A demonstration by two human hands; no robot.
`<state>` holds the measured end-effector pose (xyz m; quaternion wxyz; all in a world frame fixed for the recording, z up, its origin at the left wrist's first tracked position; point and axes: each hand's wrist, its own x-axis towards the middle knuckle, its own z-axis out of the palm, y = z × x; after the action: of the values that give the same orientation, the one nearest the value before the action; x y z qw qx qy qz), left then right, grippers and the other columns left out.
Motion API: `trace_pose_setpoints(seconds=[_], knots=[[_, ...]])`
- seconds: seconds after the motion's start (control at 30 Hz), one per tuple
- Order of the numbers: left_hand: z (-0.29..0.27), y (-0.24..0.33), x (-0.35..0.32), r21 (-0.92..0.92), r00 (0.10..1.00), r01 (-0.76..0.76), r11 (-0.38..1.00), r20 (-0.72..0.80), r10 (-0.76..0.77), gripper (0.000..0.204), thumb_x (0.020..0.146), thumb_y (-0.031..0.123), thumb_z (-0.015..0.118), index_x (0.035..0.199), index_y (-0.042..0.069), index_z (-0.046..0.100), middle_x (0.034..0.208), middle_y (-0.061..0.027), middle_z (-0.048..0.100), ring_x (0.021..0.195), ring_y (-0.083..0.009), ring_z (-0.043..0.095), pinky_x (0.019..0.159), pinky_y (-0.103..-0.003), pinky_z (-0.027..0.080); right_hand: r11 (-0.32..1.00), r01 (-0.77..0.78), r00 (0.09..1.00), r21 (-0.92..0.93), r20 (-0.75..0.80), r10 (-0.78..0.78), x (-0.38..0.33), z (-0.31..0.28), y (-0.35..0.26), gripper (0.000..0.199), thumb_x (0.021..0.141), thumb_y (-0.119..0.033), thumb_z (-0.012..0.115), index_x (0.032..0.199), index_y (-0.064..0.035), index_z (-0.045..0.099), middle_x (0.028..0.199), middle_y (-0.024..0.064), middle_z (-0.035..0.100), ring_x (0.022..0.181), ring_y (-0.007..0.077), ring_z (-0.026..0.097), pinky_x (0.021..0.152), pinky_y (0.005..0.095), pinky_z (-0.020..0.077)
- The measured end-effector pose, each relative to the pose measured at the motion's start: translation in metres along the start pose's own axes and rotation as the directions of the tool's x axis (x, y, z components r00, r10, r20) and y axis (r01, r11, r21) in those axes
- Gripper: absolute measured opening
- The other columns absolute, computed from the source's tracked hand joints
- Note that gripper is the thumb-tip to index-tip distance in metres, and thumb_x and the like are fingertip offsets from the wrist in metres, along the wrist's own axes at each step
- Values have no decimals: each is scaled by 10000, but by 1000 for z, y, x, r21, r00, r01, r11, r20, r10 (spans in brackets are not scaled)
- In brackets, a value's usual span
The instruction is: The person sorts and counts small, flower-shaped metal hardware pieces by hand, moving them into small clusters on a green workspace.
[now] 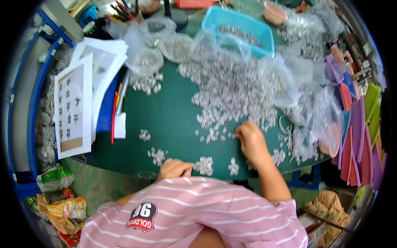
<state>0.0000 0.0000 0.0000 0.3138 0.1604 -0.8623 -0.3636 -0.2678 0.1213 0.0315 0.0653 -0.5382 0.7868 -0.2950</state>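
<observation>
Right hand (249, 138) nearly closed at near fringe of silver-parts heap (231, 87) mid worktop (165, 111), left hand (175, 168) half-curled by small pile (204, 166) at near edge, likely there for short reach; can't tell either's grip.

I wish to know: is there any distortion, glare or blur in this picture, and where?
Head view: the green table shows a near edge curved by fisheye distortion; head view: the clear bags carry whitish shine; head view: the large silvery pile looks soft, its pieces merging.
</observation>
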Motion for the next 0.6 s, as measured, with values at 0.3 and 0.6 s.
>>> trace_pose_setpoints(seconds=[0.3,0.6], knots=[[-19,3,48,-144,995,32,989,96,-18,110,800,46,713,910,53,718,719,-78,645,620,-224,620,593,-346,501,1000,-29,1000,-4,-2,29,9,-1,-6,137,746,51,706,843,5,621,848,181,606,832,385,599,741,431,495],[-3,21,84,-289,973,97,952,229,-29,141,880,118,653,985,27,679,820,-105,639,707,-249,636,659,-363,518,985,42,996,-165,-72,-54,5,-5,-13,57,819,17,645,874,2,645,842,204,623,773,358,641,698,436,525]])
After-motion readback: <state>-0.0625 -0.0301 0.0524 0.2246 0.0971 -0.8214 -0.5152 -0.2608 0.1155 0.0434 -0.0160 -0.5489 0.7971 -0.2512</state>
